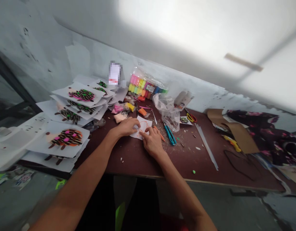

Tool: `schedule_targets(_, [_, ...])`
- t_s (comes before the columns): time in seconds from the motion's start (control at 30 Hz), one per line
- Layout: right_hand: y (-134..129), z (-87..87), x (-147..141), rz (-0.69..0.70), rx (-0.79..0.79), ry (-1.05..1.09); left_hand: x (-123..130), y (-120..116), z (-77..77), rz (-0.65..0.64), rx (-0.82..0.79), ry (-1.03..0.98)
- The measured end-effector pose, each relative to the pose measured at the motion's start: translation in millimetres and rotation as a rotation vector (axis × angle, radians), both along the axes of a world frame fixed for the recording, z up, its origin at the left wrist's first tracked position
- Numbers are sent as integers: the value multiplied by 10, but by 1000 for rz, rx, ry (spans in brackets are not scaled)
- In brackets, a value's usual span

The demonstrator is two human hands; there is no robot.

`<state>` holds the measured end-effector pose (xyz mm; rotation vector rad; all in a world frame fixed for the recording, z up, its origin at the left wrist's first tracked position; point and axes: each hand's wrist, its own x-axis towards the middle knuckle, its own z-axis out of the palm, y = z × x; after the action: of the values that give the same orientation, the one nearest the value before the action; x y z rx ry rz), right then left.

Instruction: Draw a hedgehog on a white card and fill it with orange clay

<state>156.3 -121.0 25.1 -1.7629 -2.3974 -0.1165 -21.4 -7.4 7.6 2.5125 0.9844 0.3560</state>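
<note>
A small white sheet (135, 135) with an orange outline lies on the dark red table. My left hand (128, 126) rests at its left side, fingers bent and together near the outline; what they hold, if anything, is too small to make out. From the right, my right hand (151, 138) reaches onto the sheet with its fingers spread and fingertips on the paper. An orange stick-like piece (161, 134) lies beside that hand. Peach clay (120, 117) sits just behind my left hand, and an orange clay block (142, 111) is beyond the sheet.
Stacked papers with hedgehog pictures (66, 138) fill the left. Coloured clay packs (145, 88) and a plastic bag (169, 112) stand behind. Teal-handled scissors (170, 134), clear sticks (207, 146) and a yellow glue gun (232, 143) lie to the right.
</note>
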Motion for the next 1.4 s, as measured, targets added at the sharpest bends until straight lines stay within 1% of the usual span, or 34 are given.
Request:
schedule_targets(0.17, [31,-23,-11,-27,-7,51,6,-4,3,-14,25,-6])
schedule_targets(0.33, [104,-108,61,-52,-8,295,9,-16,27,6,17,12])
schedule_targets(0.4, [110,-121,89,-77,18,341,8,-14,29,5,22,18])
schedule_targets(0.5, [82,-97,87,-72,37,258,7,-10,22,-5,37,17])
schedule_targets(0.67, [39,-27,8,-29,19,74,13,-10,9,4,17,10])
schedule_targets(0.83, [45,-8,-36,-49,12,3,15,-8,1,2,24,15])
schedule_targets(1.03, [55,-14,-41,-59,4,-11,8,-26,25,10,29,29])
schedule_targets(1.13, [55,-20,-24,-74,-9,33,6,-32,33,10,32,17])
schedule_targets(1.3, [38,-2,32,-143,-15,106,5,-26,34,7,15,14])
schedule_targets(1.4, [21,7,42,-107,-4,95,7,-27,33,8,21,13])
